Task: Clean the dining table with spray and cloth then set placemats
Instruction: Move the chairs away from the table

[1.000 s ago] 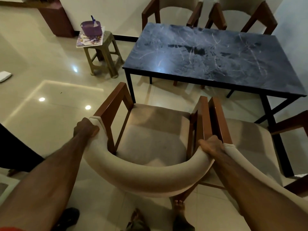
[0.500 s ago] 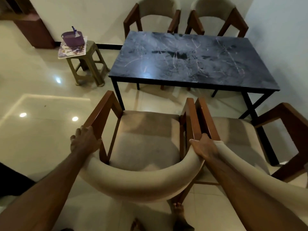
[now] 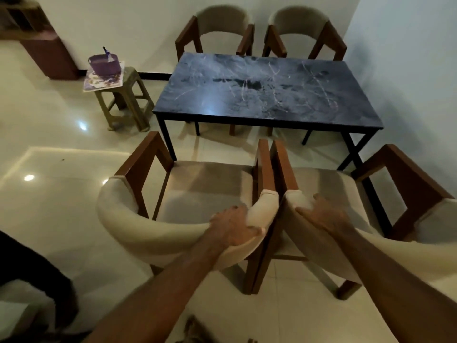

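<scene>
Now the left hand [image 3: 232,225] has shifted from the left chair's [image 3: 197,194] outer corner to its inner backrest end, while the right hand [image 3: 321,215] takes the right chair [image 3: 346,184]; each grip is curled on padding. Pulled-back chairs free the bare tabletop [image 3: 267,90]; cleaning has not started.

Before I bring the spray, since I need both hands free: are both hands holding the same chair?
No, the left hand grips the left chair and the right hand the right chair.

Saw four chairs: two [image 3: 173,206] [image 3: 371,194] low in the frame, two [image 3: 222,26] [image 3: 299,23] at the top. Saw a brown cabinet [image 3: 47,50], upper left.
</scene>
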